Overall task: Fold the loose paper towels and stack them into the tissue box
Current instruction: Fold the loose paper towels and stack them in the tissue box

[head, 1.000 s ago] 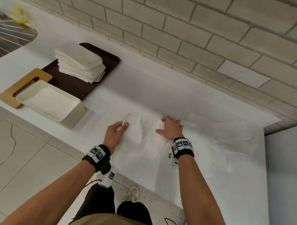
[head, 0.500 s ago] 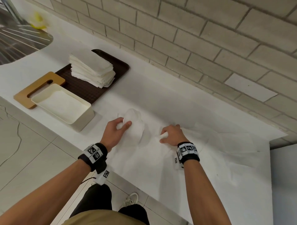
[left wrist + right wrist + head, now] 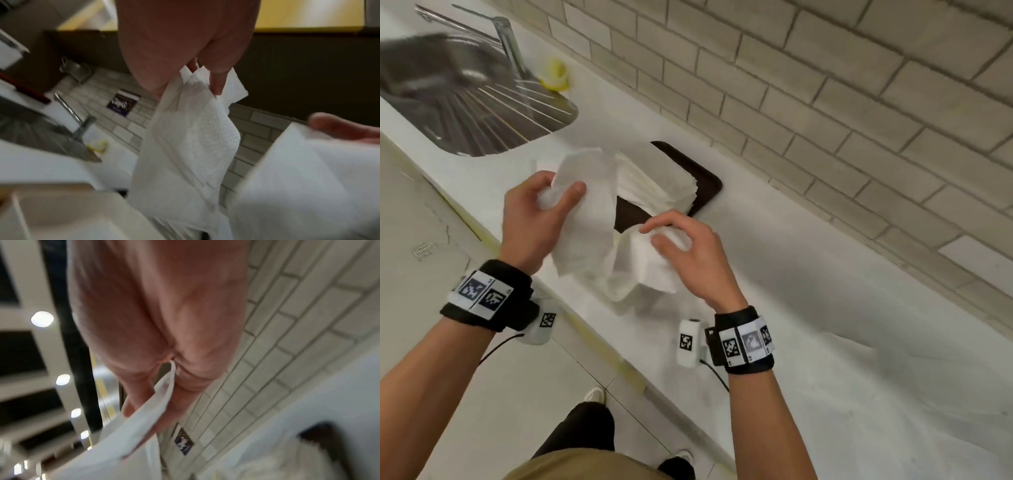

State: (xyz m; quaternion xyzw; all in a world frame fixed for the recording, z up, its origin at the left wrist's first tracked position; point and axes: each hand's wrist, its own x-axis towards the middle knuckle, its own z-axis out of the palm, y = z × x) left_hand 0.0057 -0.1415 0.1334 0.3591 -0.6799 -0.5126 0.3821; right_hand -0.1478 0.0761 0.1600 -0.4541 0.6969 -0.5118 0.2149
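Left hand (image 3: 530,219) raised above the tabletop (image 3: 808,274), thumb and fingers pinched on one upper corner of a loose paper towel (image 3: 592,219). Right hand (image 3: 688,253) likewise closed on the opposite end of the same sheet, fingers curled over bunched paper. Sheet held clear of the surface, sagging between both hands, partly creased. Behind it: stack of folded towels (image 3: 657,181) resting on a dark tray (image 3: 705,181). Tissue box (image 3: 61,211) glimpsed only in left wrist view, blurred, below the hanging sheet. Steel sink (image 3: 465,109) at far left.
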